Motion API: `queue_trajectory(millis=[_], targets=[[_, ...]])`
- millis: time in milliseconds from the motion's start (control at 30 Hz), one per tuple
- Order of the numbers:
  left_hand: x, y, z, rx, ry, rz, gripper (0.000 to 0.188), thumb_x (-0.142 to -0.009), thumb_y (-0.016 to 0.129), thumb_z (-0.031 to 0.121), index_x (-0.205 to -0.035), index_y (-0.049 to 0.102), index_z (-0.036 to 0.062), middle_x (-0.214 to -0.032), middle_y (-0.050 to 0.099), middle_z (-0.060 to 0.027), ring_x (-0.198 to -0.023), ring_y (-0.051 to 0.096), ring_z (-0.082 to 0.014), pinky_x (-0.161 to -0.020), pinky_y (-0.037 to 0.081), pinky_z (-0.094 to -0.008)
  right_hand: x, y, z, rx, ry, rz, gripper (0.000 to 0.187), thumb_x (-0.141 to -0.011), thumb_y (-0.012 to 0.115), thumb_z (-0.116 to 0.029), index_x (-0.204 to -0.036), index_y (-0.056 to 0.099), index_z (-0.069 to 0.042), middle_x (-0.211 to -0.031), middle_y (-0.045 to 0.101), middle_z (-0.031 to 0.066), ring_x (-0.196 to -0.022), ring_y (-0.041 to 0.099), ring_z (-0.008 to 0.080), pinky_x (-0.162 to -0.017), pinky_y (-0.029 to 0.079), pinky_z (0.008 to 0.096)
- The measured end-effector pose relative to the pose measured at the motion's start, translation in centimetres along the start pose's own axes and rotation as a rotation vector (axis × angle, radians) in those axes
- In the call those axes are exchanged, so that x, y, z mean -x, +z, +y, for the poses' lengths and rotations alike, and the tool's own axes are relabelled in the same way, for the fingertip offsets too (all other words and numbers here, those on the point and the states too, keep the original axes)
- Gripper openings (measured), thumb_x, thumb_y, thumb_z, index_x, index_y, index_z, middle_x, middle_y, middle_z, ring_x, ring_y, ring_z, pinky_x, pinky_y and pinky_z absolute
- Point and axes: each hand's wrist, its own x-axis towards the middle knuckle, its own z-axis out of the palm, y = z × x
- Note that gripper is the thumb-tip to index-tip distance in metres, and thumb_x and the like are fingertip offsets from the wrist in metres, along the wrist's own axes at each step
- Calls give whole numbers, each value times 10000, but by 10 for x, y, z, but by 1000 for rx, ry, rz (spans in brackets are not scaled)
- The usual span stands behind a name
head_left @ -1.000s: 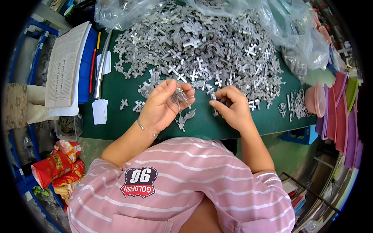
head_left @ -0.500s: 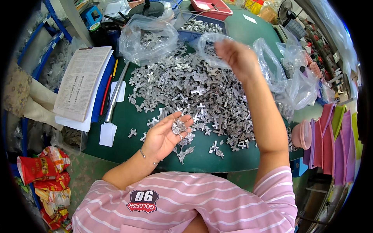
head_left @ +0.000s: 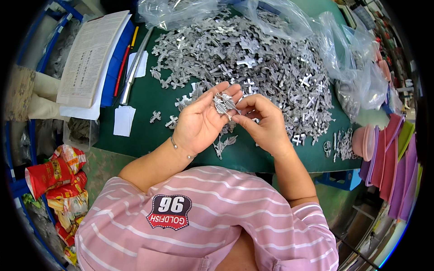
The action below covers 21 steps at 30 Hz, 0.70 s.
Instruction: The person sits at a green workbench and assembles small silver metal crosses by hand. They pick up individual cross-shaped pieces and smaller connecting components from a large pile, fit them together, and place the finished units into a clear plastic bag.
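Note:
My left hand (head_left: 194,124) is palm up and slightly cupped, holding silver leaf pendants (head_left: 223,104) on its fingers. My right hand (head_left: 266,123) meets it from the right, thumb and forefinger pinched at the edge of one leaf pendant. The exact grip is partly hidden by the fingers. Beyond both hands spreads a large heap of small grey metal pieces (head_left: 289,63), with cross and leaf shapes among them. Just below the hands, near the table edge, another leaf piece (head_left: 224,145) lies on the green table (head_left: 135,151).
Clear plastic bags (head_left: 280,20) lie at the back and right of the heap. On the left are a printed booklet (head_left: 88,63), a red pencil (head_left: 122,70), a metal rod (head_left: 135,67) and white paper slips (head_left: 123,120). Pink and purple bins (head_left: 384,149) stand right.
My right hand has come back from the plastic bag behind the heap to the pendants in my left hand. The view has shifted, so the table's far end is out of sight.

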Motion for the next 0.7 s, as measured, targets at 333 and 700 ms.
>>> queue_trajectory(millis=[333,700], targets=[[0,2,-18,-98,-177,35,350,-969,331,190,-1245,401,-13,-1275,450,-207,-1160,476,-321,-928,455,-422,38,-17,-2,-383,118,171,137,-808,636,-16,-939,617,22,-818,645,43,-747,605,90,-654,491,216],[3,-1,-16,-124,-336,197,208,-937,433,126,-1116,484,32,-828,477,-39,-696,455,-115,-605,417,-244,110,-37,35,574,190,101,227,-692,709,-91,-874,597,-15,-807,567,111,-716,580,276,-628,472,347]])
